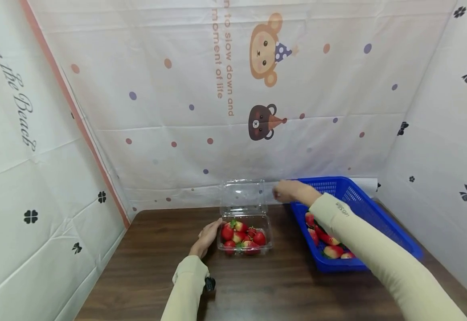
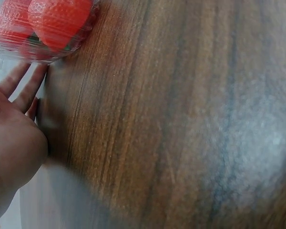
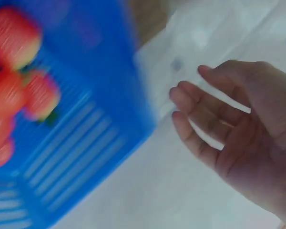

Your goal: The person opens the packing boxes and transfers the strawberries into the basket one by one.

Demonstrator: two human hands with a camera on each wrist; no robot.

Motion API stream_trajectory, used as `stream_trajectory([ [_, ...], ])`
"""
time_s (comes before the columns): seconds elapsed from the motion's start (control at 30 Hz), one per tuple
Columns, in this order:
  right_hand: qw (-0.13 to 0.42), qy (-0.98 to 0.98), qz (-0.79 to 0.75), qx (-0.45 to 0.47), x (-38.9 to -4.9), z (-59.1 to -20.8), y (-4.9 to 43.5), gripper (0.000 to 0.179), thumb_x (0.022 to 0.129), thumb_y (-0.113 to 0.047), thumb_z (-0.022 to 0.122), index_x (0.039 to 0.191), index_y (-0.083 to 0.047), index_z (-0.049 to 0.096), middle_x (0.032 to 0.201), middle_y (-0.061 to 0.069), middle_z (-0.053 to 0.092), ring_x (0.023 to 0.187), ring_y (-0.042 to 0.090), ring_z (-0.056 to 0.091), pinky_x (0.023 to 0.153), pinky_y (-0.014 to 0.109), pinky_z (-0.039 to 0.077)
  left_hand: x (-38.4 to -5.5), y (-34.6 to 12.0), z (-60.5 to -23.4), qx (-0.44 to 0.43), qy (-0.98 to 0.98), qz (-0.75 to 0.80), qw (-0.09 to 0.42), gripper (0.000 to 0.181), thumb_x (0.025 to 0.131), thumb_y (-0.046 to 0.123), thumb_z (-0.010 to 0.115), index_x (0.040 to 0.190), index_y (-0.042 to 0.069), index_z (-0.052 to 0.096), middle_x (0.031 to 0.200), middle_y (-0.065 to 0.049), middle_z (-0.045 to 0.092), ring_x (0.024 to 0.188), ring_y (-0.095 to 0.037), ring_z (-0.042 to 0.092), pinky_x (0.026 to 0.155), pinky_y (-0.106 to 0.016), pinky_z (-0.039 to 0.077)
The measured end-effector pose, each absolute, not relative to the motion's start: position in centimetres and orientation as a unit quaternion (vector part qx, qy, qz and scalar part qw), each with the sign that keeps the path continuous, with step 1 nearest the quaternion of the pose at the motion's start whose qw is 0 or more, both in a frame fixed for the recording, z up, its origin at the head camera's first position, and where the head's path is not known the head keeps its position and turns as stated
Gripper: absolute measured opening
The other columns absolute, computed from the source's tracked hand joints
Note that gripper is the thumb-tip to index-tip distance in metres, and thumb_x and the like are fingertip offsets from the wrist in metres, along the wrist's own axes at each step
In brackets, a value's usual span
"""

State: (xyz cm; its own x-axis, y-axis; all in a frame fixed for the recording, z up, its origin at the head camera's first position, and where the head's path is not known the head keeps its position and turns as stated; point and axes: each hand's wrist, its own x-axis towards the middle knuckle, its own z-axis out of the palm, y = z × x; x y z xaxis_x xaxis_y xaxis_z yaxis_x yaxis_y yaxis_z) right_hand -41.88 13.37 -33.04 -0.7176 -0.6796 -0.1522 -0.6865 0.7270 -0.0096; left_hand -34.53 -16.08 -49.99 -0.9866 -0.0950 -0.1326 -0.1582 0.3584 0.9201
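Now, head view: right hand [image 1: 291, 191] beside the far-left corner of blue basket [image 1: 371, 218]; its strawberries [image 1: 333, 252] lie rightward, bodyward; clear box [image 1: 269, 232] leftward, bodyward. Left wrist: left hand [image 2: 14, 133] straight-fingered, touching box. Right wrist: right hand loosely spread, slightly bent, holding nothing.

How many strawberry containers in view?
2: clear plastic box beside the left hand; blue basket, partly covered by the right sleeve. No sign of others hidden.
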Motion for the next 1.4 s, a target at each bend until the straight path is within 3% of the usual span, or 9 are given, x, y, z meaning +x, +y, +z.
stream_trajectory([
  [0.17,0.119,0.889,-0.01,-0.441,-39.6,-35.4,8.1,0.025,0.094,-0.004,0.063,0.118,-0.001,0.069,0.111,0.015,0.072,0.104,0.029,0.068,0.092,0.038,0.058,-34.5,-16.3,-50.3,-0.069,0.823,0.564,0.022,0.054,0.108,0.05,0.039,0.133,0.011,0.067,0.153,-0.017,0.05,0.148,-0.045,0.026,0.12,-0.069,0.011],
  [0.33,0.152,0.894,-0.003,-0.422,-38.5,-38.5,5.1,0.035,0.095,-0.009,0.068,0.129,-0.005,0.063,0.124,0.012,0.068,0.118,0.027,0.064,0.103,0.041,0.053,-34.4,-16.4,-50.3,-0.067,0.822,0.565,0.01,0.056,0.107,0.052,0.04,0.131,0.01,0.068,0.151,-0.017,0.053,0.148,-0.045,0.027,0.12,-0.068,0.01],
  [0.5,0.177,0.906,-0.028,-0.383,-38.6,-40.9,4.1,0.038,0.096,-0.011,0.069,0.132,-0.01,0.058,0.124,0.008,0.066,0.122,0.024,0.061,0.106,0.041,0.051,-34.2,-16.3,-50.6,-0.072,0.823,0.562,0.022,0.06,0.105,0.059,0.04,0.13,0.012,0.069,0.149,-0.016,0.055,0.145,-0.043,0.031,0.12,-0.069,0.013],
  [0.7,0.198,0.912,-0.027,-0.358,-38.6,-42.1,3.7,0.047,0.097,-0.021,0.071,0.138,-0.016,0.049,0.132,0.009,0.063,0.127,0.024,0.06,0.11,0.043,0.05,-34.1,-16.4,-50.8,-0.066,0.824,0.562,0.02,0.056,0.108,0.052,0.039,0.13,0.01,0.069,0.148,-0.016,0.056,0.145,-0.042,0.035,0.119,-0.07,0.012],
  [1.03,0.143,0.92,-0.007,-0.366,-38.8,-42.7,3.3,0.044,0.095,-0.027,0.075,0.123,-0.018,0.043,0.12,0.003,0.06,0.117,0.022,0.062,0.105,0.038,0.051,-34.3,-16.7,-50.6,-0.062,0.818,0.572,0.019,0.049,0.11,0.042,0.037,0.133,0.009,0.066,0.152,-0.017,0.052,0.148,-0.042,0.034,0.121,-0.069,0.014],
  [1.13,0.124,0.922,0.023,-0.366,-38.9,-42.8,3.3,0.045,0.096,-0.027,0.073,0.128,-0.017,0.043,0.127,0.004,0.061,0.119,0.023,0.063,0.106,0.039,0.052,-34.4,-16.7,-50.5,-0.058,0.817,0.574,0.011,0.048,0.11,0.039,0.038,0.131,0.009,0.067,0.15,-0.017,0.054,0.147,-0.042,0.034,0.12,-0.069,0.013],
  [1.27,0.117,0.921,0.053,-0.369,-39.0,-42.7,3.1,0.058,0.098,-0.029,0.07,0.147,-0.014,0.043,0.146,0.008,0.056,0.135,0.025,0.056,0.114,0.041,0.046,-34.5,-16.6,-50.4,-0.061,0.816,0.575,0.011,0.049,0.109,0.044,0.039,0.13,0.011,0.068,0.149,-0.016,0.054,0.147,-0.044,0.031,0.12,-0.07,0.012],
  [1.33,0.111,0.919,0.062,-0.372,-39.0,-42.7,3.1,0.058,0.097,-0.03,0.071,0.148,-0.016,0.045,0.148,0.008,0.056,0.137,0.024,0.055,0.115,0.041,0.046,-34.5,-16.5,-50.3,-0.059,0.817,0.574,0.009,0.051,0.109,0.046,0.039,0.13,0.011,0.068,0.15,-0.016,0.054,0.147,-0.045,0.029,0.119,-0.07,0.012],
  [1.4,0.102,0.917,0.06,-0.381,-39.1,-42.8,3.0,0.05,0.095,-0.029,0.074,0.139,-0.016,0.051,0.137,0.007,0.062,0.129,0.023,0.06,0.11,0.04,0.05,-34.5,-16.5,-50.3,-0.059,0.817,0.573,0.006,0.052,0.108,0.048,0.039,0.13,0.011,0.068,0.15,-0.016,0.054,0.147,-0.046,0.029,0.119,-0.07,0.012],
])
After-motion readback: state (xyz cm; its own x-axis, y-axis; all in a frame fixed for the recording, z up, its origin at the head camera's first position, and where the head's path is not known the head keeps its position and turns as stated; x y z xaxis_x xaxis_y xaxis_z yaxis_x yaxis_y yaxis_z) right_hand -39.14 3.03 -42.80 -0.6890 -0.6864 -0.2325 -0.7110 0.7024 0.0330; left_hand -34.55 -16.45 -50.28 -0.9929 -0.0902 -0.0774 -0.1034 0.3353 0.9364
